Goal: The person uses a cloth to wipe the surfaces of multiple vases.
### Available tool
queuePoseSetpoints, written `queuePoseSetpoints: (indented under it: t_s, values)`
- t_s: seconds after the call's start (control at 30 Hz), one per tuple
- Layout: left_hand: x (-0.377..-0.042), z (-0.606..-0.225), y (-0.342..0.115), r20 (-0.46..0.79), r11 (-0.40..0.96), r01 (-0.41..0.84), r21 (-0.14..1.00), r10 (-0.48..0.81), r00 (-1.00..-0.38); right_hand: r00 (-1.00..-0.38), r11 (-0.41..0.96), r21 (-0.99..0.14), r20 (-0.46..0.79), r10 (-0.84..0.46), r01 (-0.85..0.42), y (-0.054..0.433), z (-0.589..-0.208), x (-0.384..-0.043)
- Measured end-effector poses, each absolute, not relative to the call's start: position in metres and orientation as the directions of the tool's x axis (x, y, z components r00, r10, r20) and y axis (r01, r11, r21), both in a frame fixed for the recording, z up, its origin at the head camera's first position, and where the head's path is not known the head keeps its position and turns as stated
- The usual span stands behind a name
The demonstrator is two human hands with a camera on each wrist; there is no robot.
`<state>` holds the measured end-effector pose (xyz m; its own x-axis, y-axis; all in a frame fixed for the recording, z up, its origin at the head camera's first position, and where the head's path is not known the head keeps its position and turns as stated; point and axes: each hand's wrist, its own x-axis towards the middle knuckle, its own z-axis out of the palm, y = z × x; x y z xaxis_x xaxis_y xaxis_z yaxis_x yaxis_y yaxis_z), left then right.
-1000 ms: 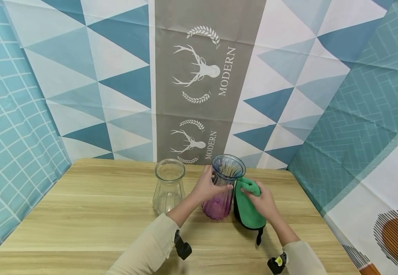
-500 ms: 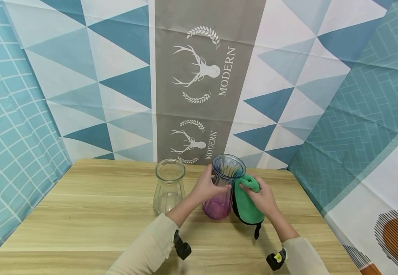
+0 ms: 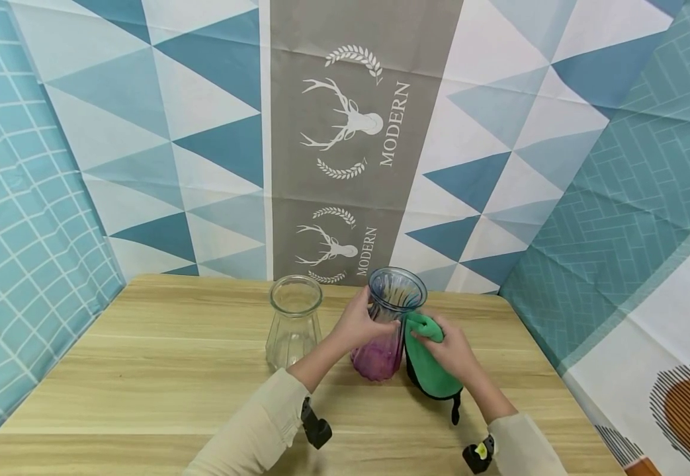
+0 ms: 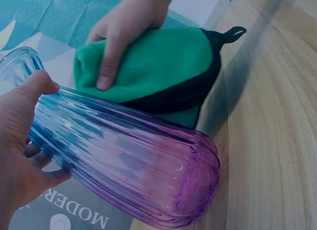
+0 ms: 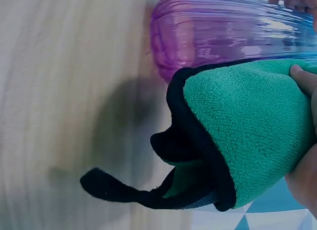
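A ribbed glass vase (image 3: 378,350), blue at the rim and fading to purple at the base, stands on the wooden table. My left hand (image 3: 361,324) grips it round the neck, thumb on the near side and fingers behind, as the left wrist view shows. Against the vase's right side lies a folded green cleaning cloth (image 3: 431,363) with black edging and a black hanging loop (image 5: 111,186). My right hand (image 3: 453,347) pinches the cloth near its upper fold, with the thumb (image 4: 106,74) pressed on the green face. The cloth's lower end hangs beside the vase.
A clear glass vase (image 3: 293,330) stands on the table to the left, close to my left forearm. The wooden table (image 3: 142,370) reaches back to a patterned cloth backdrop (image 3: 333,132). Black wrist cameras (image 3: 316,426) sit under both sleeves.
My right hand with the cloth shifted slightly up, then came back down a little along the vase's right side. The left hand and both vases stay in place.
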<state>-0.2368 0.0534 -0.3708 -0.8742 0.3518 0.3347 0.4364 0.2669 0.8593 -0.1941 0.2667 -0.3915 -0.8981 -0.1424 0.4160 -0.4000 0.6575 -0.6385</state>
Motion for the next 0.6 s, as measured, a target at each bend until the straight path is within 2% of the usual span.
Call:
queuePoseSetpoints:
  t_s: [0.6]
  values:
    - [-0.239,-0.373,0.054,0.335,0.223,0.430,0.875,0.364,-0.869,-0.957,0.789,-0.548,0.230,-0.176,-0.277,0.270,-0.417,-0.193]
